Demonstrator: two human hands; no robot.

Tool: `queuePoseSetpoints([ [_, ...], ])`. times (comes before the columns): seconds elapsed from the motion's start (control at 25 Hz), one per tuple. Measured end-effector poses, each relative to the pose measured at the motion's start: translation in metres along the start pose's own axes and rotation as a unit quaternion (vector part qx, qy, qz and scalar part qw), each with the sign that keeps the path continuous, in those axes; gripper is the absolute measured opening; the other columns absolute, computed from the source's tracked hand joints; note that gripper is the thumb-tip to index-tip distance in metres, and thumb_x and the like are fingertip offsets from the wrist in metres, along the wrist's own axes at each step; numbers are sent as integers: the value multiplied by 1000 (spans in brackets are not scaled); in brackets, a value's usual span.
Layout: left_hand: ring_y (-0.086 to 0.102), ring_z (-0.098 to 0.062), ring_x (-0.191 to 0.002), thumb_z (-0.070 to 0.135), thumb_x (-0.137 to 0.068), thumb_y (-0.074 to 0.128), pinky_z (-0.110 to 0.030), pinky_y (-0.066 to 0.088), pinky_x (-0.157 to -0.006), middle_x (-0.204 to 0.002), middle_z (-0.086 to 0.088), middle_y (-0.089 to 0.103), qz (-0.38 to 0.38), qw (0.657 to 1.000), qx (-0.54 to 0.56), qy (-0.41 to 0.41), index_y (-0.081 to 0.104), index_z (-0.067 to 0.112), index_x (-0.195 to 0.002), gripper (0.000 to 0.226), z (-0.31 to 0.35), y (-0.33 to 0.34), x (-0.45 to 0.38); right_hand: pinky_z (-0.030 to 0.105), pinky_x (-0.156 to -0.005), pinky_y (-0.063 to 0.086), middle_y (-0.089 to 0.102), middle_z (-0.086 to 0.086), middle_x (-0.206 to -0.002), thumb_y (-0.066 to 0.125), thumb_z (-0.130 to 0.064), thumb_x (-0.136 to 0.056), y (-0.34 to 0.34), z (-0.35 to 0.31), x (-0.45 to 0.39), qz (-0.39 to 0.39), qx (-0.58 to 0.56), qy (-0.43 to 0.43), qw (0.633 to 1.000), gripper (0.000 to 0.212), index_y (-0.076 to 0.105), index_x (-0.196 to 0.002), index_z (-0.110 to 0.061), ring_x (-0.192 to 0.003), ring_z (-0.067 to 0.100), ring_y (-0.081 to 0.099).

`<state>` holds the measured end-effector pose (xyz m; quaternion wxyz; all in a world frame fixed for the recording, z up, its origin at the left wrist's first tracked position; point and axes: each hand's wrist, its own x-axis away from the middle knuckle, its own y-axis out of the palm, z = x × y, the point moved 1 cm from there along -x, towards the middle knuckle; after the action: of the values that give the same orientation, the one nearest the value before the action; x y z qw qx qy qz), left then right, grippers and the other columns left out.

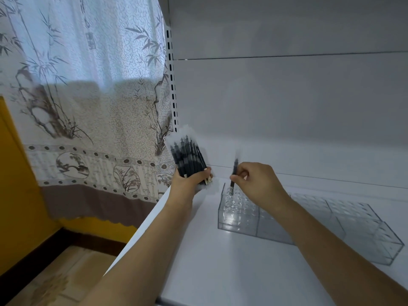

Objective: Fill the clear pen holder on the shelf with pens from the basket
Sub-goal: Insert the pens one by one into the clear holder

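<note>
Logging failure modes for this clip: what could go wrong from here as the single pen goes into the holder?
1. The right hand holds the single pen by its upper half; the tip could miss its hole in the clear pen holder.
2. The left hand grips a fanned bundle of pens beyond the shelf edge; a loose one might fall to the floor.

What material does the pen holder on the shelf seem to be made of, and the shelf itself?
The pen holder looks like clear, glossy hard plastic, perhaps acrylic: the shelf shows through its walls, and its edges catch bright highlights. The shelf looks like white painted metal with a smooth, slightly shiny finish; the slotted upright beside it suggests metal shop shelving, though this is uncertain.
</note>
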<state>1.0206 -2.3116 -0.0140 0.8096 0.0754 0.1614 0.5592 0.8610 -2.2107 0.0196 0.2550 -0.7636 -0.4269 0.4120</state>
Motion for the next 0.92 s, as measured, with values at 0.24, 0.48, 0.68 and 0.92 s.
queuePoseSetpoints([
  [0.24,70,-24,-92,6,-71,78,-39,57,-84,-92,-6,74,-61,998,-10,23,71,9,-99,28,11,5,10,24,-82,40,53,-4,-103,58,-43,-96,-15,-11,9,126,-4,12,992,51,49,-138,-16,-93,11,51],
  [0.48,68,-18,-86,4,-76,77,-33,55,-69,-87,-1,72,-158,982,-81,68,75,31,-85,28,22,17,24,8,-71,39,55,-11,-98,67,-37,-92,-16,-32,14,140,-91,-103,981,29,65,-116,-21,-80,-5,50],
  [0.68,69,-16,-89,8,-75,78,-30,52,-65,-98,-5,75,-185,976,-94,62,73,22,-105,34,20,19,25,19,-76,53,69,-13,-87,73,-22,-89,-8,-25,11,74,-256,-35,963,11,70,-96,-29,-79,3,64],
  [0.92,65,-23,-83,9,-69,75,-36,53,-71,-82,-3,72,-135,987,-73,46,77,18,-83,17,21,14,20,16,-71,54,72,-2,-82,67,-14,-94,-10,-22,13,173,-338,2,925,6,70,-94,-20,-72,8,69],
])
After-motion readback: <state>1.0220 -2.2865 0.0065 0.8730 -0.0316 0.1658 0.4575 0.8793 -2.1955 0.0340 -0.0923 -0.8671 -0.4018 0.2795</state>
